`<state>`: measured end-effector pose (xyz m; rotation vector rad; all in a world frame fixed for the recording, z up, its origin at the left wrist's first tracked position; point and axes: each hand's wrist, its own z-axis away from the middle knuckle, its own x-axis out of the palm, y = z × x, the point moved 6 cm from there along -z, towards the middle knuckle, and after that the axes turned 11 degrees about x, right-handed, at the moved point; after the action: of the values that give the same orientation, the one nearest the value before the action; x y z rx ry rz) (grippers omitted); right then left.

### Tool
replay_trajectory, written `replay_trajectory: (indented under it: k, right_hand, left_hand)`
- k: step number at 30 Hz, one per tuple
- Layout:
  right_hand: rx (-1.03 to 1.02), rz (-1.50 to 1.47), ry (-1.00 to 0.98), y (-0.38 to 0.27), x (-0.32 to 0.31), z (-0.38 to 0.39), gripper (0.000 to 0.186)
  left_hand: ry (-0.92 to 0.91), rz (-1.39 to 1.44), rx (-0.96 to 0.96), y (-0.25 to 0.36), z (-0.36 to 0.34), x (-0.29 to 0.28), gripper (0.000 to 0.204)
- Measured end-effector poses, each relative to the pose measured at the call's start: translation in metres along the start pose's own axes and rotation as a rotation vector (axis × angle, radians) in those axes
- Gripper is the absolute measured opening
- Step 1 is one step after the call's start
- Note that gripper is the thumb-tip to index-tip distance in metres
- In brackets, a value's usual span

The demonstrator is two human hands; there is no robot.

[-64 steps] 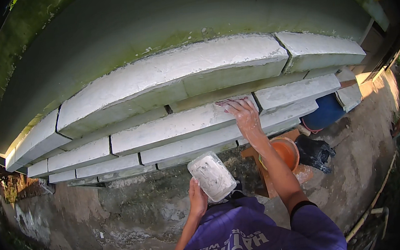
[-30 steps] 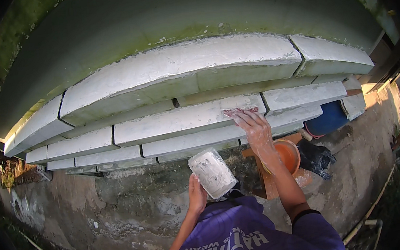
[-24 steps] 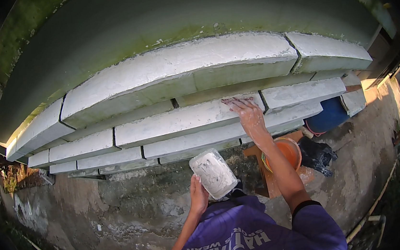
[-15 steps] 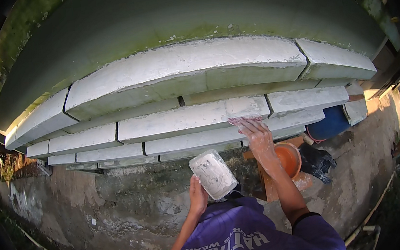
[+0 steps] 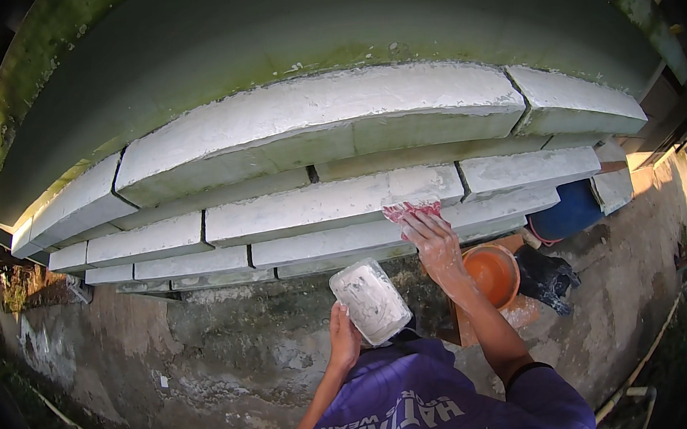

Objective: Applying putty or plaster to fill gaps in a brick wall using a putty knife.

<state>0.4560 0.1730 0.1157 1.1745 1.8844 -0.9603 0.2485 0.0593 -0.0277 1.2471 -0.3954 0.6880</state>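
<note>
My right hand (image 5: pixel 432 247), smeared with white, is closed on a red putty scraper (image 5: pixel 411 209). The scraper's edge meets the front part of a white-coated step (image 5: pixel 317 200), near the dark joint toward its right end. Lower and to the left, my left hand (image 5: pixel 344 337) grips the left side of a shallow rectangular tray (image 5: pixel 334 286). White putty (image 5: pixel 375 304) is spread across the tray, which I hold in front of my body. Most of my left fingers are hidden beneath it.
Below my right forearm, an orange bucket (image 5: pixel 492 276) stands beside a crumpled black bag (image 5: pixel 546 278). A blue tub (image 5: pixel 565 211) sits by the right end of the ledges. Another long white ledge (image 5: pixel 316 105) runs along the greenish wall (image 5: pixel 300 20). Stained concrete floor (image 5: pixel 231 333) lies below.
My right hand and the scraper have shifted slightly left along the step, and more of the scraper's red shows. The tray in my left hand has moved slightly right.
</note>
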Motion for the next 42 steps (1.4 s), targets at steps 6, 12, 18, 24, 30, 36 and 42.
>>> replay_trajectory:
  k: [6, 12, 18, 24, 30, 36, 42]
  right_hand:
    - [0.063, 0.032, 0.074, 0.020, 0.004, -0.042, 0.036]
    - [0.122, 0.087, -0.066, 0.009, 0.019, -0.022, 0.039]
    - [0.085, -0.028, 0.000, 0.000, -0.022, -0.026, 0.040]
    - [0.131, 0.078, 0.001, 0.034, -0.005, -0.052, 0.031]
    - [0.109, -0.066, -0.153, -0.001, -0.040, -0.032, 0.032]
    - [0.174, -0.076, -0.065, 0.020, -0.033, -0.059, 0.037]
    - [0.078, 0.022, 0.002, 0.005, 0.012, -0.019, 0.037]
  left_hand:
    - [-0.024, 0.008, -0.018, 0.002, -0.001, 0.003, 0.040]
    - [-0.010, 0.014, -0.024, -0.001, -0.002, 0.001, 0.041]
    - [-0.013, 0.014, 0.004, 0.002, 0.000, -0.003, 0.039]
    - [-0.030, 0.000, -0.010, 0.001, -0.003, 0.004, 0.037]
    - [-0.024, 0.010, 0.003, -0.001, 0.000, 0.001, 0.036]
    - [0.036, -0.010, -0.015, 0.003, 0.002, 0.007, 0.036]
    - [-0.007, 0.012, -0.002, 0.001, 0.002, 0.007, 0.034]
